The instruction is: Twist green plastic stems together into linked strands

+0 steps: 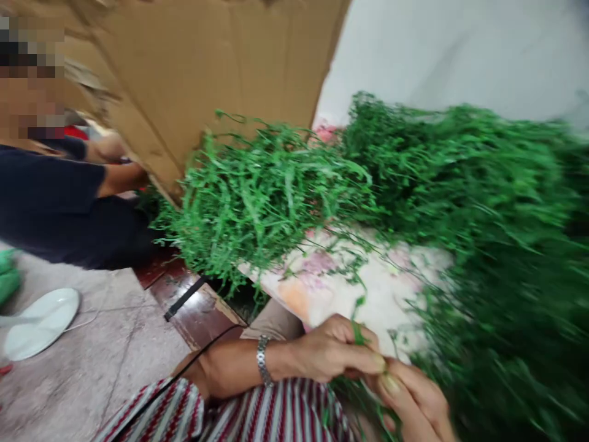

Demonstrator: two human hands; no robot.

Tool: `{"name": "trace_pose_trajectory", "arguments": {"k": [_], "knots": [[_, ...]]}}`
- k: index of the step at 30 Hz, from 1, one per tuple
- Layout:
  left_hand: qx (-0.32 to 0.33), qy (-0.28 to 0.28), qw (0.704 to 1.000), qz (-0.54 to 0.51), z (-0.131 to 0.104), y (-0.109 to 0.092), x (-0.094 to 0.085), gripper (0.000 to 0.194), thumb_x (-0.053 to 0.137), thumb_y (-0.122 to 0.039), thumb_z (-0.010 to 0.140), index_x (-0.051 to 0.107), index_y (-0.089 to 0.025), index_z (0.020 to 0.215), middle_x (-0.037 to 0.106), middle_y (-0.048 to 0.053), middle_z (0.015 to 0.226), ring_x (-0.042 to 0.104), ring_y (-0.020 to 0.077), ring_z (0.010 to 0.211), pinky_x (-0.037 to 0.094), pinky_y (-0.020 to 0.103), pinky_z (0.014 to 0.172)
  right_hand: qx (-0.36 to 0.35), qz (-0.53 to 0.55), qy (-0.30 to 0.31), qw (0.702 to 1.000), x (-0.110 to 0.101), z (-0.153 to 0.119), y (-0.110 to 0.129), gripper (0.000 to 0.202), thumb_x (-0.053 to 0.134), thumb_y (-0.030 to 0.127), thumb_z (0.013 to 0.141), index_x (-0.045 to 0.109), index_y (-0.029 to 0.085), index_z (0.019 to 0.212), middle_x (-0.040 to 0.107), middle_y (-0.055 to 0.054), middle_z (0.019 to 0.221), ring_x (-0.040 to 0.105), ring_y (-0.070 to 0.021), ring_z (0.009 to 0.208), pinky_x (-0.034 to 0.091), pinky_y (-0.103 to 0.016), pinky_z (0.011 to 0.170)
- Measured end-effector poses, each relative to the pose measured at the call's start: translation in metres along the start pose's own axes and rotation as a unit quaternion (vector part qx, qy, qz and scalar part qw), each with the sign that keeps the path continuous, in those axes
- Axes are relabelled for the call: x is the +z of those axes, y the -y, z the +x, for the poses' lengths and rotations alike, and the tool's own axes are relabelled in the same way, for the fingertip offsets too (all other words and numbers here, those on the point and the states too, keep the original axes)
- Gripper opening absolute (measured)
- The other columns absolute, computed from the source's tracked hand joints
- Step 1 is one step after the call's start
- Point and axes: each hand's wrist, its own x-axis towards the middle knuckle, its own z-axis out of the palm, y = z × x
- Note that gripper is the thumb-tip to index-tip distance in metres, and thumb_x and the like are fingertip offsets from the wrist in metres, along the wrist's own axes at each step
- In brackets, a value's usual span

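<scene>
My left hand (338, 353), with a metal-banded watch (263, 361) on its wrist, is closed around a thin green plant-like strand (358, 332). Part of this strand rises above the fingers. Fingertip to fingertip with it, my right hand (416, 399) pinches at the same spot, and whatever lies between its fingers is mostly hidden. Beyond both hands, a tangled heap of light green strands (271, 190) lies on a pale flower-patterned surface (322, 294). A larger, darker green heap (473, 172) spreads along the right side, blurred toward the edge.
A large cardboard sheet (216, 67) stands behind the heap against a white wall (442, 55). At left sits another person (50, 190) in dark clothing, arm reaching behind the cardboard. A white round-headed object (43, 322) rests on the tiled floor (110, 344).
</scene>
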Motion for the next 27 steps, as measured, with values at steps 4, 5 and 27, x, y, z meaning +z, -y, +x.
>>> {"name": "trace_pose_trajectory", "arguments": {"k": [4, 5, 27], "knots": [[0.019, -0.064, 0.997, -0.045, -0.001, 0.003, 0.008, 0.032, 0.066, -0.030, 0.068, 0.045, -0.013, 0.051, 0.030, -0.007, 0.041, 0.022, 0.0025, 0.038, 0.014, 0.021, 0.039, 0.023, 0.147, -0.013, 0.989, 0.008, 0.008, 0.000, 0.046, 0.045, 0.048, 0.082, 0.031, 0.019, 0.050, 0.026, 0.005, 0.044, 0.024, -0.0066, 0.038, 0.021, -0.021, 0.035], [0.018, -0.071, 0.996, -0.052, 0.000, 0.003, 0.009, 0.031, 0.065, -0.029, 0.068, 0.045, -0.013, 0.050, 0.028, -0.007, 0.040, 0.021, 0.0025, 0.038, 0.013, 0.020, 0.039, 0.032, 0.177, -0.017, 0.983, 0.009, 0.010, 0.000, 0.045, 0.047, 0.048, 0.081, 0.031, 0.019, 0.050, 0.026, 0.006, 0.045, 0.023, -0.0062, 0.038, 0.019, -0.021, 0.035], [0.061, -0.127, 0.950, 0.278, 0.000, 0.001, -0.002, 0.030, 0.051, -0.025, 0.083, 0.040, -0.015, 0.057, 0.030, -0.005, 0.054, 0.028, 0.0061, 0.051, 0.024, 0.019, 0.048, -0.225, -0.357, -0.064, 0.904, -0.010, 0.012, -0.003, 0.018, 0.053, 0.026, 0.084, 0.049, 0.018, 0.068, 0.047, 0.000, 0.060, 0.042, -0.0129, 0.059, 0.033, -0.026, 0.057]]}}
